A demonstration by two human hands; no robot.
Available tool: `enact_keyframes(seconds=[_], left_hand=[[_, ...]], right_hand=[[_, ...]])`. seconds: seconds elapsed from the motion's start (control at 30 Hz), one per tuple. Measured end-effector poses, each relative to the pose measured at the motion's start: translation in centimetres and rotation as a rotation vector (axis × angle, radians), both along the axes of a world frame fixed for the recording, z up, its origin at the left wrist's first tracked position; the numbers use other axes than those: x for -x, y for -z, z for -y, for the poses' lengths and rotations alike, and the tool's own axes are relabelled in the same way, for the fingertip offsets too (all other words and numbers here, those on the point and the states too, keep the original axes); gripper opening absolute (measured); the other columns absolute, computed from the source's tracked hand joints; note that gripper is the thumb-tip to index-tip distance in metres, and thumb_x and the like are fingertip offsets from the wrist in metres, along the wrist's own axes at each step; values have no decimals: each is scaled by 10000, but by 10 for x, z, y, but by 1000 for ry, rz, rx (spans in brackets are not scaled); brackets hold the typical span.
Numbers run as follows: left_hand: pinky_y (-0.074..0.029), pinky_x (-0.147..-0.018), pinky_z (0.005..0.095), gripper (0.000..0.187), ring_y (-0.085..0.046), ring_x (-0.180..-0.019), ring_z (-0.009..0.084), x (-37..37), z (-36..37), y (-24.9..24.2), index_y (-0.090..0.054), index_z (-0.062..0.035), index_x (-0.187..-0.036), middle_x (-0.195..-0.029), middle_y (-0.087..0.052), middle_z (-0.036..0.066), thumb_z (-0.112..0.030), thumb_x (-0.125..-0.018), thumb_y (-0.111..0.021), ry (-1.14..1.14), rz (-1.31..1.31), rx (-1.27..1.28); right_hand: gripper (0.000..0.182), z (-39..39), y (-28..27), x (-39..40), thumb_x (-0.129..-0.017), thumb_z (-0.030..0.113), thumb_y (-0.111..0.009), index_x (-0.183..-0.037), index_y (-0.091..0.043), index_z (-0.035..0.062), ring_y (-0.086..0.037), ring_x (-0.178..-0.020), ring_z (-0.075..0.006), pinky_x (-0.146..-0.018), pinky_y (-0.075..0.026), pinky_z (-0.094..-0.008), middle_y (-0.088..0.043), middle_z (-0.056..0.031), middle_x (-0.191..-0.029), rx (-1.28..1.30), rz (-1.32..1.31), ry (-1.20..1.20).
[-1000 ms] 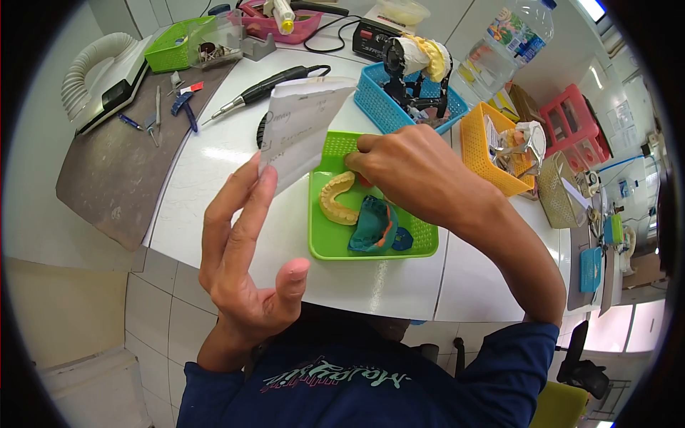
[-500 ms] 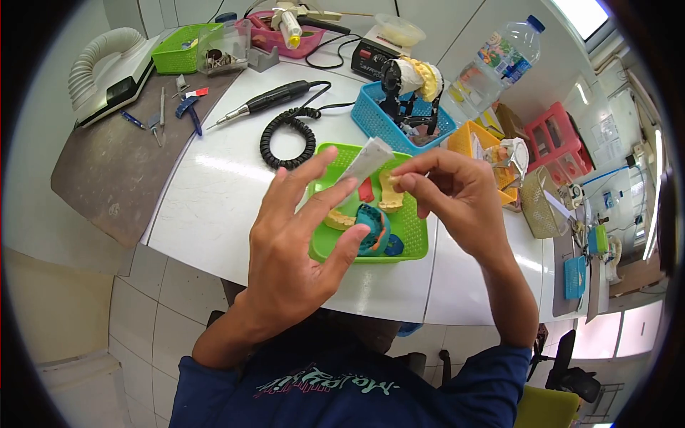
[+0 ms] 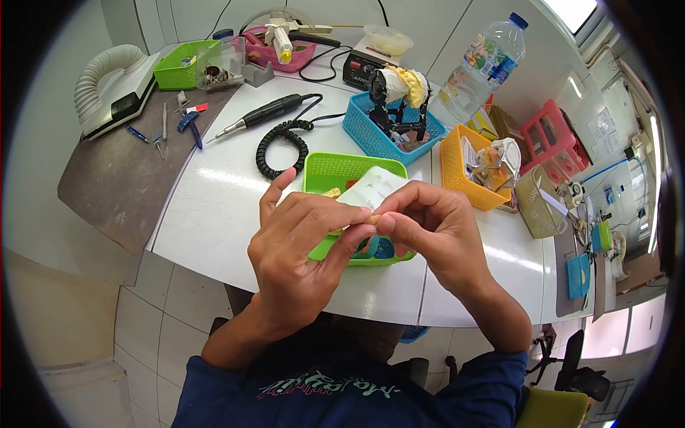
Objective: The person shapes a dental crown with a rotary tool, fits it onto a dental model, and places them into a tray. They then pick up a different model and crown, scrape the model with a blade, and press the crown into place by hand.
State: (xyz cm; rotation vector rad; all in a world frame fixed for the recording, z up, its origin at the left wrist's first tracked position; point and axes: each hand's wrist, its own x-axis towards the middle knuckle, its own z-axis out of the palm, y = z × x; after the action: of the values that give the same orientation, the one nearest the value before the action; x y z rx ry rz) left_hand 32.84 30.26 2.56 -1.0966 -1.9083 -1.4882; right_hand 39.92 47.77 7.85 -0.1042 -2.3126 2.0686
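Note:
My left hand (image 3: 303,235) and my right hand (image 3: 439,232) meet over the green basket (image 3: 317,167), thumbs and fingertips pinched together around a small tan piece (image 3: 372,220). Its shape is mostly hidden by the fingers. Just behind the fingertips, a white slip of paper (image 3: 376,185) overlaps the basket. Under the hands, part of a teal dental impression (image 3: 369,248) shows in the basket beside a dark blue piece (image 3: 384,248). The end of a yellowish dental cast (image 3: 332,192) peeks out above my left fingers.
Behind the green basket, a blue basket (image 3: 360,128) holds a black articulator with casts (image 3: 403,93). A yellow basket (image 3: 453,164) and a large water bottle (image 3: 481,68) stand to the right. A handpiece (image 3: 267,112) with a coiled cord (image 3: 260,153) lies to the left.
Both hands have come together at the fingertips. The paper, earlier upright by my left fingers, now lies flatter behind them and covers more of the basket's contents.

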Motion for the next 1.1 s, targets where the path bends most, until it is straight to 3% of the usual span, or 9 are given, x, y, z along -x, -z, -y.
enact_keyframes(seconds=[0.13, 0.27, 0.43, 0.63, 0.73, 0.87, 0.97, 1.03, 1.1], left_hand=[[-364, -1090, 470, 143, -694, -827, 199, 0, 3, -2, -739, -108, -935, -883, -730, 18, -125, -808, -804, 16, 8, -15], [-364, -1098, 492, 133, -696, -841, 182, -1, 3, -3, -733, -66, -930, -864, -741, 37, -71, -812, -793, 84, 52, -60], [-368, -1093, 502, 137, -695, -834, 185, -1, 4, 0, -735, -62, -944, -865, -740, 42, -73, -818, -789, 130, 37, -60], [-362, -1099, 500, 139, -691, -822, 179, -3, 2, -1, -735, -69, -940, -853, -735, 37, -72, -814, -791, 139, 22, -53], [-353, -1104, 453, 143, -682, -799, 151, -4, 0, -1, -747, -119, -946, -849, -720, 0, -108, -812, -795, 133, 22, -68], [-343, -1112, 455, 145, -675, -784, 151, -4, -1, 1, -746, -121, -949, -851, -717, -1, -116, -814, -796, 125, 20, -60], [-338, -1114, 456, 152, -670, -785, 152, -3, 0, 3, -745, -119, -954, -851, -715, -2, -120, -812, -798, 102, 15, -39], [-336, -1115, 456, 155, -668, -789, 153, -2, 0, 4, -745, -118, -956, -850, -714, -3, -122, -811, -799, 88, 13, -26], [-335, -1115, 455, 158, -667, -807, 158, -2, -1, 5, -745, -115, -955, -847, -712, 0, -122, -808, -800, 6, -56, 11]], right_hand=[[207, 5, -5, 0, -909, 175, -743, -961, -638, 5, -534, -596, -45, -518, -406, -181, -636, -17, -784, 98, 52, -20], [203, 2, -3, -2, -919, 189, -736, -978, -653, 14, -569, -645, -28, -546, -423, -175, -643, 10, -799, 173, 62, -79], [212, -1, -1, -2, -933, 243, -705, -970, -628, 49, -521, -597, -16, -496, -332, -182, -584, 41, -722, 291, 162, -169], [184, 0, 6, -3, -957, 230, -656, -967, -595, 57, -478, -572, -20, -495, -310, -184, -538, 50, -681, 363, 142, -198], [177, 0, 8, -3, -964, 228, -641, -967, -590, 58, -470, -575, -21, -500, -308, -186, -534, 48, -684, 388, 128, -213], [175, -4, 7, -3, -964, 227, -638, -954, -582, 62, -469, -579, -22, -499, -309, -188, -524, 50, -690, 373, 134, -198], [184, -6, 7, -2, -937, 175, -641, -969, -550, 18, -485, -585, -51, -499, -364, -189, -579, -21, -812, 371, 78, -111], [222, -1, 2, -3, -967, 216, -662, -1044, -644, 9, -527, -613, -25, -535, -390, -174, -653, 4, -792, 114, 51, -4], [227, 1, 4, -4, -955, 204, -683, -1055, -670, 1, -546, -629, -26, -552, -411, -173, -679, -11, -829, 69, 44, -10]])
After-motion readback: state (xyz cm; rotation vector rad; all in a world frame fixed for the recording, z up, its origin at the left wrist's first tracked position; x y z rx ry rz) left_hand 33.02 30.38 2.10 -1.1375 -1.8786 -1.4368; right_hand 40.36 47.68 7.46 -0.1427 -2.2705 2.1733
